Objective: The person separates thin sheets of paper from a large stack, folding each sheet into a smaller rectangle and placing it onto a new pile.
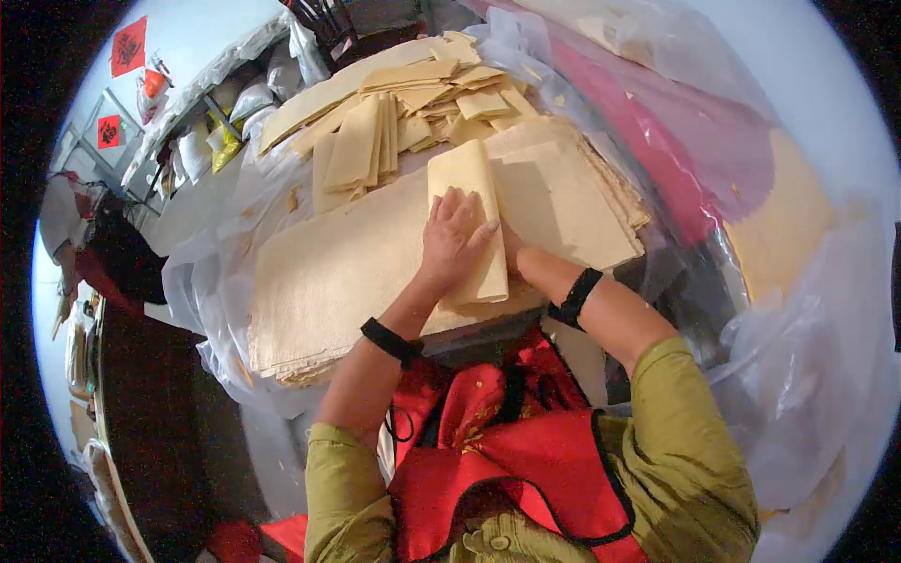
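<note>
A pale yellow, finely textured sheet, folded into a long flat bundle, lies crosswise on a broad stack of similar sheets. My left hand rests palm down on top of the bundle, its fingers stretched out and somewhat apart. At the bundle's right edge is my right hand, whose fingers are hidden behind the fold. The stack's layered edges show at the front left and along the right side.
Beyond the stack lies a heap of folded yellow pieces. Clear plastic sheeting drapes around the work surface. A pink cloth covers something at the right. Bags sit on a shelf at the back left.
</note>
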`<state>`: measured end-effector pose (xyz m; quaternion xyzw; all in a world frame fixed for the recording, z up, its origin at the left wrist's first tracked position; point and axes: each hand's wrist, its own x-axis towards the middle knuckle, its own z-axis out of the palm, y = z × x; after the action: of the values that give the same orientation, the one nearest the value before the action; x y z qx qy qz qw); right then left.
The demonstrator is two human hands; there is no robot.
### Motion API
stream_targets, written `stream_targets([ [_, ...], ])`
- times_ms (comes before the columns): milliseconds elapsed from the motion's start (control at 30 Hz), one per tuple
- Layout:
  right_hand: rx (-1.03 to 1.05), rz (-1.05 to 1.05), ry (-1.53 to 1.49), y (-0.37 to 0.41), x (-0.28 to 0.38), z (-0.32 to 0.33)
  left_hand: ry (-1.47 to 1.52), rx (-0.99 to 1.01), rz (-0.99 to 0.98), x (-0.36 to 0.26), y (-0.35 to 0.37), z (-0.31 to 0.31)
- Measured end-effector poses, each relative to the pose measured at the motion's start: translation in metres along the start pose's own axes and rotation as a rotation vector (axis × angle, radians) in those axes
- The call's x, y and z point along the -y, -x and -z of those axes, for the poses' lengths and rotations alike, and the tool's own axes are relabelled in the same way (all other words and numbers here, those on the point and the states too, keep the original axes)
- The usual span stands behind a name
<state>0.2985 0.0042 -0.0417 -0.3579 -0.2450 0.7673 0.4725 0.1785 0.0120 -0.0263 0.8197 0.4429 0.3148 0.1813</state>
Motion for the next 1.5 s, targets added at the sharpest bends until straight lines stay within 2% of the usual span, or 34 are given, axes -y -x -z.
stream_targets([
  [100,0.049,-0.022,0.102,-0.016,-0.008,0.025,-0.129,0.017,0.079,0.002,-0.004,-0.014],
  [267,-0.041,-0.047,0.148,0.027,0.014,-0.013,-0.162,0.030,0.160,-0.001,0.001,-0.020],
  [333,-0.004,0.126,0.558,0.012,0.008,0.004,-0.152,0.021,0.164,0.000,0.000,-0.020],
  [367,0.057,0.289,0.921,-0.021,-0.005,0.038,-0.146,0.007,0.164,0.002,0.001,-0.023],
  [433,0.044,0.380,1.166,-0.022,-0.001,0.048,-0.151,-0.013,0.164,0.000,0.002,-0.024],
  [467,-0.031,0.306,1.048,-0.019,0.002,0.056,-0.161,-0.021,0.164,-0.001,0.003,-0.025],
  [533,-0.190,0.430,1.201,0.004,0.017,0.041,-0.205,-0.013,0.169,-0.002,0.005,-0.025],
  [600,-0.374,0.843,1.729,0.025,0.031,0.030,-0.274,0.022,0.169,-0.006,0.005,-0.027],
  [633,-0.324,0.921,1.802,0.022,0.035,0.027,-0.266,-0.011,0.149,-0.005,0.005,-0.029],
  [733,-0.254,0.949,2.047,0.010,0.033,0.013,-0.398,0.005,0.111,0.008,0.006,-0.035],
  [767,-0.245,0.709,2.041,0.001,0.032,0.018,-0.231,-0.042,0.107,0.028,0.003,-0.043],
  [800,-0.278,0.692,2.044,-0.005,0.029,0.025,-0.063,-0.089,0.104,0.057,-0.001,-0.056],
  [867,-0.335,0.651,2.047,-0.013,0.022,0.038,0.046,-0.220,0.124,0.067,-0.003,-0.052],
  [933,-0.312,0.682,2.060,-0.015,0.016,0.046,-0.069,-0.382,0.163,0.041,0.000,-0.022],
  [967,-0.305,0.717,2.077,-0.017,0.022,0.046,0.175,-0.336,0.363,0.031,-0.002,-0.010],
  [1033,-0.241,0.727,2.087,-0.001,0.031,0.032,0.499,-0.248,0.468,0.034,-0.007,-0.004],
  [1100,-0.268,0.807,1.913,0.005,0.025,0.024,0.821,-0.154,0.565,0.044,-0.007,-0.003],
  [1167,-0.387,0.919,1.545,0.000,0.014,0.027,1.149,-0.041,0.646,0.050,-0.006,-0.001],
  [1267,-0.393,0.559,0.915,0.009,0.011,0.030,1.293,-0.261,0.672,0.017,0.008,0.020],
  [1367,-0.072,0.083,0.694,0.034,0.014,0.018,1.396,-0.179,0.652,0.022,0.022,0.035],
  [1500,0.041,0.111,0.799,0.053,-0.008,0.003,1.468,-0.224,0.710,0.044,0.036,0.057],
])
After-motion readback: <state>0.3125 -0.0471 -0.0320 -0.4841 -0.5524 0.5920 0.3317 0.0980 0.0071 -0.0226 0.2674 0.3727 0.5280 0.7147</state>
